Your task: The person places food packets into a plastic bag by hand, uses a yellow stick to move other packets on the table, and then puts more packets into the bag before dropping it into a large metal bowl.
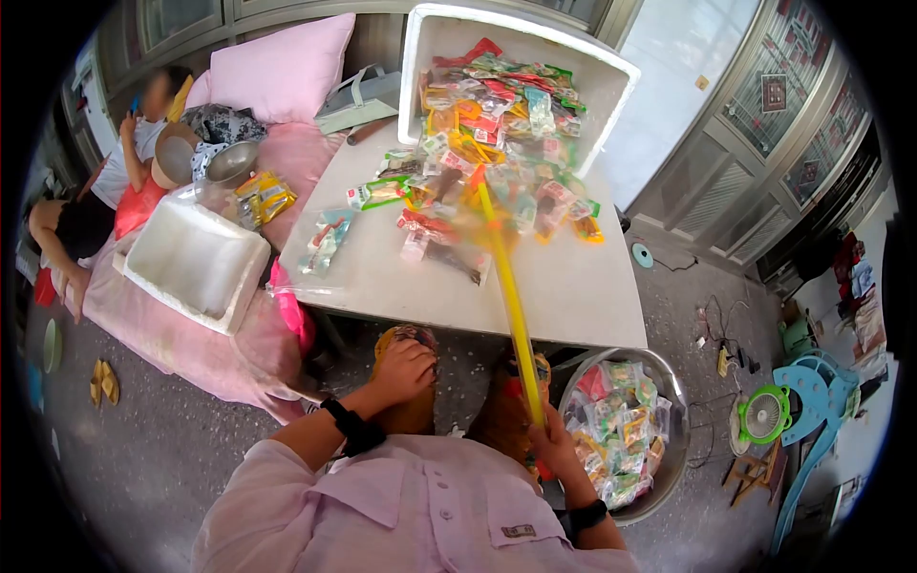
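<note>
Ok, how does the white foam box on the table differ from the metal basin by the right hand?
The white foam box is rectangular, while the metal basin is round. The box is tipped, its opening toward the table's near side; the basin sits upright. Packets spread from the box onto the table; the basin's lie inside its rim. Both hold mixed, colourful packets.

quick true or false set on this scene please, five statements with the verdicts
1. The right hand holds a yellow stick. True.
2. Packets lie on the table. True.
3. The left hand grips the stick too. False: it rests on the left leg.
4. The basin is on the table. False: it stands on the floor.
5. The pillow is pink. True.
</note>
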A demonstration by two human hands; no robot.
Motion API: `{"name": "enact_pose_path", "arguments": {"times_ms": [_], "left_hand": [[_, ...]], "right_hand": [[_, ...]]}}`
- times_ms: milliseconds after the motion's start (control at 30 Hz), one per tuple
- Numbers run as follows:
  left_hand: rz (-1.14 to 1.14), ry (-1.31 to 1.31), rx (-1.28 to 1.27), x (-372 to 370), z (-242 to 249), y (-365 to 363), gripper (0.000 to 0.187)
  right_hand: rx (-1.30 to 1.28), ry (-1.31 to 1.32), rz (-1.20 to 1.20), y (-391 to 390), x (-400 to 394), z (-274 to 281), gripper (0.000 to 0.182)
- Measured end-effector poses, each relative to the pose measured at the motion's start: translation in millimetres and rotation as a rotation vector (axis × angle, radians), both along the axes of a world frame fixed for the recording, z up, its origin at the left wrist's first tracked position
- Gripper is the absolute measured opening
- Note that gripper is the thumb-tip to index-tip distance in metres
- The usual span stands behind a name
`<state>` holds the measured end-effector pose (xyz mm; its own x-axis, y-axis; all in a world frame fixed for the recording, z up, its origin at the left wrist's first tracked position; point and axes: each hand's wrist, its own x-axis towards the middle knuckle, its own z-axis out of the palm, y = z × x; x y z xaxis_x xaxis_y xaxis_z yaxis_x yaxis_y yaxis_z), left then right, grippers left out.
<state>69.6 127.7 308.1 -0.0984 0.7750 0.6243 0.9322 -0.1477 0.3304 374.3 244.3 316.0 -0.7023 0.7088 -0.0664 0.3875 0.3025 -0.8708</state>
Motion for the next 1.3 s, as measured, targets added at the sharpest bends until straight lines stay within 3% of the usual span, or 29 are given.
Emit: {"name": "enact_pose_path", "arguments": {"times_ms": [133, 200, 400, 600, 800, 900, 967, 1133, 1200, 1300], "left_hand": [[0.004, -0.002, -0.008, 0.5, 3.5, -0.2, 0.016], [-0.011, -0.002, -0.012, -1.8, -1.2, 3.1, 0.017], [0.027, -0.024, -0.017, -4.2, -2.0, -1.1, 0.015], [0.033, -0.053, 0.033, -7.3, -1.7, -5.3, 0.014], [0.011, -0.055, 0.048, -5.7, 4.7, -1.9, 0.016], [0.029, -0.052, 0.050, -5.1, 1.4, -1.7, 0.014], [0.017, -0.055, 0.047, -5.8, 3.4, -1.4, 0.015], [0.000, -0.063, 0.027, -6.8, 2.4, 1.0, 0.015], [0.005, -0.060, 0.023, -7.3, -1.6, 1.5, 0.014], [0.021, -0.058, 0.015, -9.5, -4.7, 0.6, 0.013]], "right_hand": [[0.053, 0.069, -0.082, 6.4, -46.6, 57.8, 0.047], [-0.020, 0.127, -0.092, 48.2, -70.9, 38.2, 0.047], [-0.135, 0.035, -0.059, 96.7, -141.6, 66.3, 0.050], [-0.154, 0.007, 0.019, 65.9, -97.1, 60.6, 0.048], [0.034, -0.047, 0.069, 26.3, -33.4, 43.8, 0.048], [-0.323, -0.003, 0.018, -1.7, -19.8, 62.3, 0.047], [-0.297, 0.039, -0.012, -6.4, -22.5, 60.7, 0.045], [-0.010, 0.182, -0.013, 48.2, -72.3, 34.0, 0.043], [-0.179, 0.162, -0.020, 65.0, -115.0, 68.5, 0.043], [-0.157, 0.115, -0.013, 101.2, -169.1, 75.3, 0.047]]}}
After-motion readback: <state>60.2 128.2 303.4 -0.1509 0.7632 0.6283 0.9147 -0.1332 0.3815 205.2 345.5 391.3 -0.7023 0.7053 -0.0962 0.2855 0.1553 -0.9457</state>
